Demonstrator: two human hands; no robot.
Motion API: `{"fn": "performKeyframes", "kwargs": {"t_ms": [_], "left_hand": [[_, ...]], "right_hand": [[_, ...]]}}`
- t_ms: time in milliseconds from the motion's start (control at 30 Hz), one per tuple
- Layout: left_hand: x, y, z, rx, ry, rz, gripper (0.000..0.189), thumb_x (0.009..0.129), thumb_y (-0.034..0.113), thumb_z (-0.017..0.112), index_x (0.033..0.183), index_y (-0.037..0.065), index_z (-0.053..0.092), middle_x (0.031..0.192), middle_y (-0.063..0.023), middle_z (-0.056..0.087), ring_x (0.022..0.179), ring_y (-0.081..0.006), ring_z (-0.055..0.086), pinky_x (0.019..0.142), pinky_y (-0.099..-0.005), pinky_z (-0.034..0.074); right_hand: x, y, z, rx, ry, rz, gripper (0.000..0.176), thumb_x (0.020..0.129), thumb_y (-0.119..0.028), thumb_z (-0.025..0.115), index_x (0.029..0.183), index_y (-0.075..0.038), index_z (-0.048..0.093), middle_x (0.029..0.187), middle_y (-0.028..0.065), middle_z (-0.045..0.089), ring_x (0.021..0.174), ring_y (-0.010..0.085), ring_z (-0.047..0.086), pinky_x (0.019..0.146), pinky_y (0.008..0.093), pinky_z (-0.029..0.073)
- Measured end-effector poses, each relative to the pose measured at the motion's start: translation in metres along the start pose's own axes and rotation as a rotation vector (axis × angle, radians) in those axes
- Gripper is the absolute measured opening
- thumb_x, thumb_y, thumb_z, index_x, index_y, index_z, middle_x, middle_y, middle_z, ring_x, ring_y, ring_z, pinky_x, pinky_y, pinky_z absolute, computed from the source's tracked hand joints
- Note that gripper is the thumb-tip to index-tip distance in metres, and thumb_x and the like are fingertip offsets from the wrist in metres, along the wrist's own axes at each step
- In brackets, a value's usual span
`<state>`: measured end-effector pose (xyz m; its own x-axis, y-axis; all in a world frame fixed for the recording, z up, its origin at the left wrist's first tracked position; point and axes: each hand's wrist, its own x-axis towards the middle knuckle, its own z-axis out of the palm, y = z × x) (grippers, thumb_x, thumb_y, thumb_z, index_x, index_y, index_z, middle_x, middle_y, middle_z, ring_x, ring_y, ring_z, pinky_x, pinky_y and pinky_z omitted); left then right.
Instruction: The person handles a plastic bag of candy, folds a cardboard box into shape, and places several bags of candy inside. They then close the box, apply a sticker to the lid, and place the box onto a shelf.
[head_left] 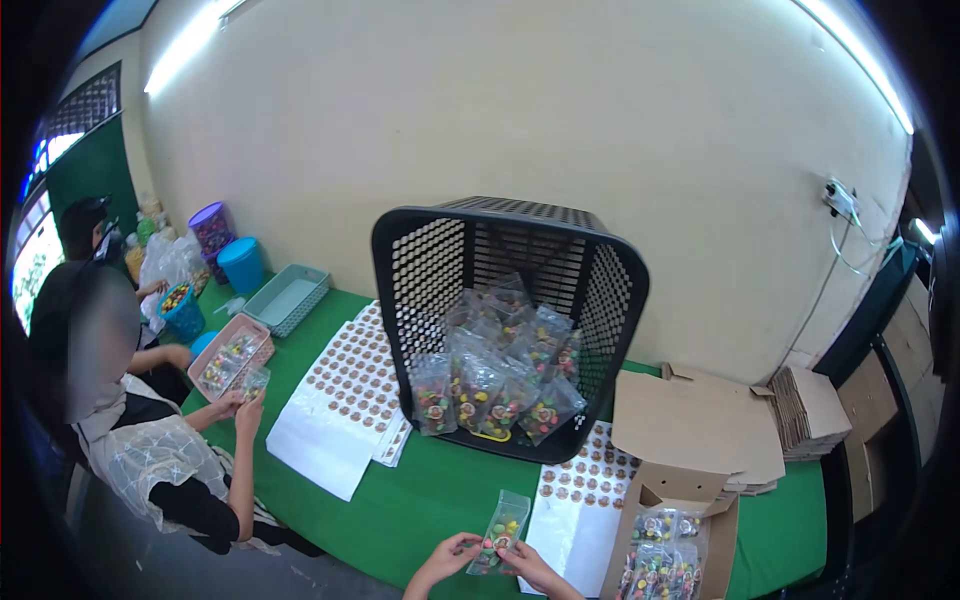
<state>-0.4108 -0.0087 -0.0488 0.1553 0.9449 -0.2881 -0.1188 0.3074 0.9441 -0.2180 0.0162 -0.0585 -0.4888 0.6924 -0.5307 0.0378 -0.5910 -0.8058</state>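
Note:
Between my two hands, near the bottom of the view, is a clear plastic bag of colourful candies (pixel 507 522), held upright over the table's front edge. My left hand (pixel 450 560) pinches its left side. My right hand (pixel 535 568) grips its lower right side, the thumb by a round brown sticker on the front. To the right stands an open cardboard box (pixel 728 545) with several similar bags inside. Ahead, a black plastic basket (pixel 610 400) lies tipped on its side, its opening toward me, with a heap of such bags in it.
Sheets of round stickers (pixel 345 385) lie on the green table (pixel 400 510), with another sheet (pixel 575 510) beside the box. Flattened cardboard (pixel 810 405) is stacked at right. At left, a co-worker (pixel 165 450) holds a bag over a pink basket (pixel 262 345); another person sits beyond.

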Motion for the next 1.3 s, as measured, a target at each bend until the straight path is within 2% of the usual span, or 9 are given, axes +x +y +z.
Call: {"fn": "performKeyframes", "kwargs": {"t_ms": [33,167,267,467,667,900,1000,1133,1300], "left_hand": [[0.005,0.007,0.014,0.131,0.022,-0.035,0.024,0.082,0.021,0.063,0.098,0.004,0.058,0.086,-0.0033,0.061,0.080,-0.0073,0.057,0.068,-0.0245,0.046],[0.021,0.023,0.067,0.310,0.114,0.148,0.019,0.081,0.021,0.064,0.082,0.002,0.061,0.068,0.0003,0.059,0.066,-0.0042,0.054,0.058,-0.0195,0.043],[0.036,0.016,0.094,0.339,0.072,0.164,0.019,0.081,0.020,0.064,0.079,0.002,0.060,0.067,0.0016,0.057,0.062,-0.0031,0.050,0.055,-0.0188,0.039],[0.048,0.021,0.169,0.095,-0.095,0.166,0.016,0.084,0.020,0.062,0.083,0.005,0.058,0.069,0.0057,0.053,0.061,0.0002,0.045,0.053,-0.0163,0.035],[0.050,0.006,0.249,0.151,-0.121,0.148,0.017,0.085,0.020,0.060,0.083,0.004,0.058,0.066,0.0046,0.053,0.055,-0.0002,0.046,0.047,-0.0173,0.036],[0.051,-0.005,0.338,0.178,0.188,0.259,0.027,0.083,0.027,0.062,0.086,0.001,0.062,0.069,-0.0020,0.061,0.059,-0.0054,0.053,0.053,-0.0194,0.042],[0.043,0.021,0.362,0.050,0.112,0.218,0.022,0.086,0.023,0.058,0.091,0.002,0.061,0.071,0.0035,0.057,0.061,-0.0014,0.047,0.053,-0.0172,0.039],[0.049,0.018,0.370,0.092,0.018,0.216,0.023,0.087,0.023,0.057,0.095,0.001,0.061,0.077,0.0028,0.058,0.066,-0.0012,0.049,0.056,-0.0171,0.040],[0.044,0.032,0.385,0.037,-0.038,0.200,0.027,0.089,0.024,0.053,0.100,0.000,0.059,0.090,-0.0018,0.061,0.081,-0.0059,0.053,0.071,-0.0210,0.043]], "right_hand": [[-0.009,0.002,-0.003,0.059,0.050,0.009,0.052,0.085,-0.037,0.057,0.121,-0.004,0.041,0.111,0.0069,0.054,0.097,0.0156,0.054,0.076,0.0314,0.046],[-0.019,0.000,-0.055,-0.152,0.085,-0.074,0.049,0.086,-0.037,0.054,0.118,-0.002,0.043,0.106,0.0078,0.055,0.097,0.0145,0.054,0.077,0.0314,0.045],[-0.046,-0.033,-0.090,-0.471,0.157,-0.292,0.045,0.082,-0.034,0.061,0.111,0.000,0.053,0.100,0.0067,0.059,0.087,0.0122,0.056,0.074,0.0247,0.045],[-0.103,-0.045,-0.135,0.040,0.111,-0.326,0.035,0.081,-0.019,0.065,0.110,-0.001,0.056,0.093,0.0018,0.061,0.082,0.0081,0.055,0.073,0.0232,0.044],[-0.151,-0.023,-0.176,0.104,0.318,-0.412,0.029,0.083,-0.015,0.061,0.108,-0.001,0.056,0.095,0.0031,0.062,0.084,0.0079,0.056,0.073,0.0230,0.045],[-0.178,-0.020,-0.215,0.088,0.454,-0.463,0.029,0.087,-0.022,0.057,0.104,0.002,0.057,0.091,0.0025,0.061,0.080,0.0069,0.055,0.070,0.0216,0.045],[-0.187,-0.023,-0.229,0.082,0.488,-0.547,0.027,0.088,-0.021,0.055,0.102,0.001,0.058,0.090,0.0022,0.061,0.079,0.0065,0.055,0.068,0.0216,0.045],[-0.205,-0.031,-0.243,0.286,0.420,-0.415,0.026,0.089,-0.022,0.053,0.102,0.000,0.059,0.089,0.0014,0.062,0.077,0.0062,0.054,0.069,0.0209,0.042],[-0.223,-0.037,-0.255,0.289,0.405,-0.456,0.025,0.087,-0.026,0.056,0.092,-0.003,0.063,0.081,0.0000,0.062,0.070,0.0059,0.054,0.064,0.0204,0.041]]}}
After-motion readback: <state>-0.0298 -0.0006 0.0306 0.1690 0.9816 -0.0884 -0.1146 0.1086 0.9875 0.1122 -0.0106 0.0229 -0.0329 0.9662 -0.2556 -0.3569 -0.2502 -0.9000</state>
